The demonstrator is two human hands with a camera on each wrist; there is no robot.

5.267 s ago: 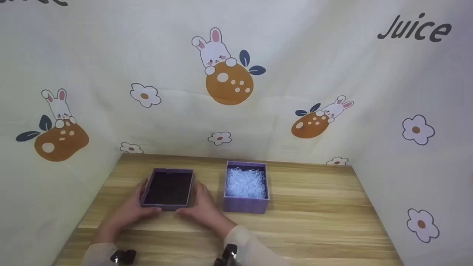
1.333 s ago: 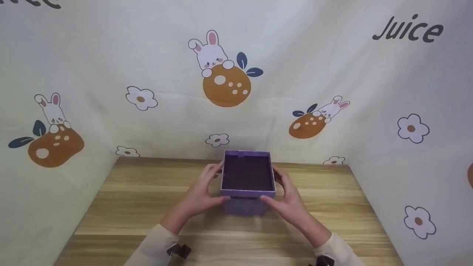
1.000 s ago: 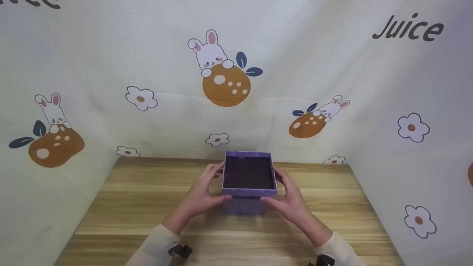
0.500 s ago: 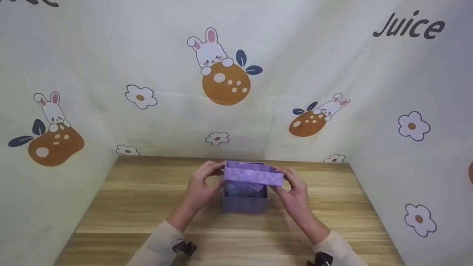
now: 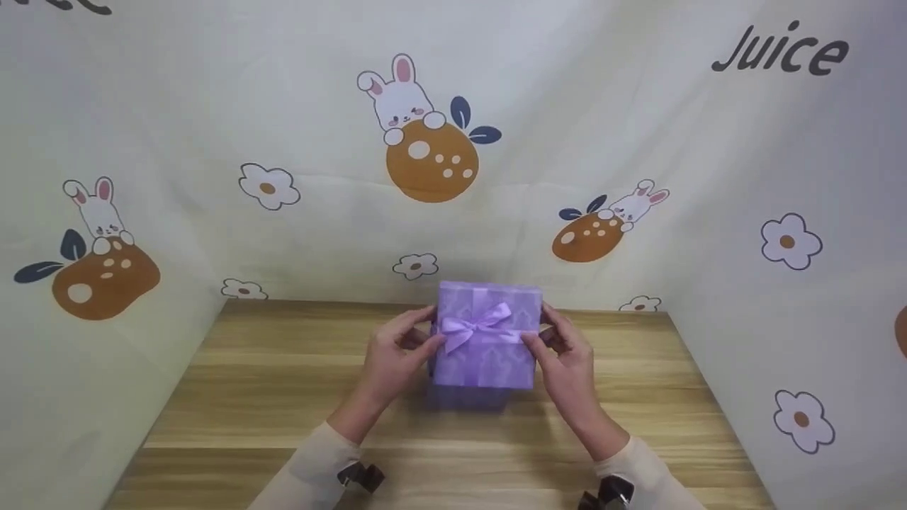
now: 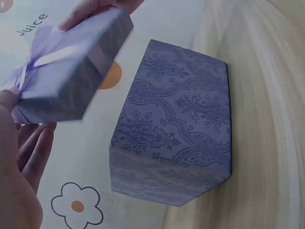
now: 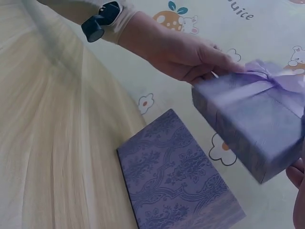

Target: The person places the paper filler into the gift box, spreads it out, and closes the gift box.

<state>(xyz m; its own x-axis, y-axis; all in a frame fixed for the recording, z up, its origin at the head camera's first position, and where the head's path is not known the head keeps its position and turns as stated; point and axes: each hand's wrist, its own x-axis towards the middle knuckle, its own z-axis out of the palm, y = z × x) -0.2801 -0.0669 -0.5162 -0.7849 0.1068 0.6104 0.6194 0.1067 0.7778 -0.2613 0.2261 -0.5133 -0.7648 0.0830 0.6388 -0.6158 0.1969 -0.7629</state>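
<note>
Between both hands is a purple box lid [image 5: 489, 365] with a satin ribbon bow [image 5: 478, 327] on its top, which faces up. My left hand [image 5: 397, 354] grips the lid's left edge, thumb on top and fingers below. On the opposite edge my right hand [image 5: 570, 358] pinches it the same way. Beneath the lid stands the purple box base [image 5: 468, 399], mostly hidden in the head view. Both wrist views show the lid apart from and above the patterned box base [image 6: 171, 119]. The inside of the base is out of sight.
The box base stands on a wooden table [image 5: 283, 397]. A pale curtain [image 5: 319, 106] printed with rabbits, oranges and flowers surrounds the table at the back and sides. Dark wrist cameras [image 5: 361, 477] sit on both sleeves.
The lid came from the table's left to over the base, which showed white shredded filling. Held hollow side up, it has since been turned over, so its bow side now faces up.
</note>
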